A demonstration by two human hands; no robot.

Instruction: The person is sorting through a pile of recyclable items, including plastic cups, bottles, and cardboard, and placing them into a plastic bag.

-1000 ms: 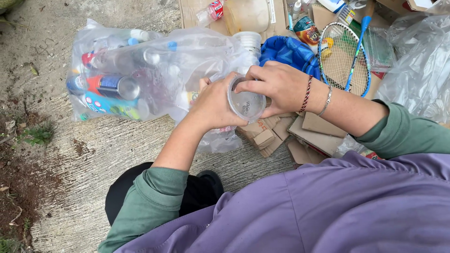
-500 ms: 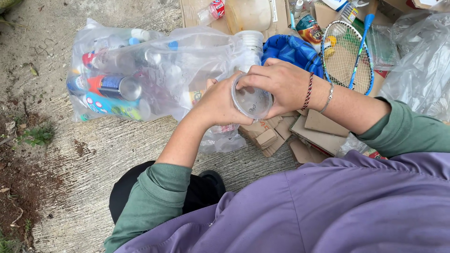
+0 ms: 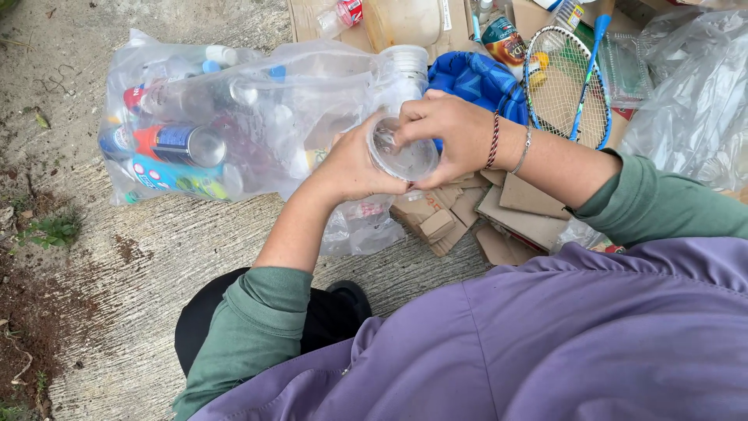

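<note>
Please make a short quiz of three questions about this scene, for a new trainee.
1. True or false: both hands hold the clear plastic cup.
2. What lies under the racket: A) cardboard B) grass C) a towel?
3. Fill in: the clear bag is full of bottles and ____.

Key
1. True: left hand and right hand both grip it.
2. A
3. cans

Left hand (image 3: 351, 168) curled around clear plastic cup (image 3: 403, 152) from left, fingers wrapped behind it. Right hand (image 3: 448, 132) over cup's right rim, fingertips (image 3: 407, 129) pinching edge. Both forearms angled inward toward cup, sleeves pushed up.
</note>
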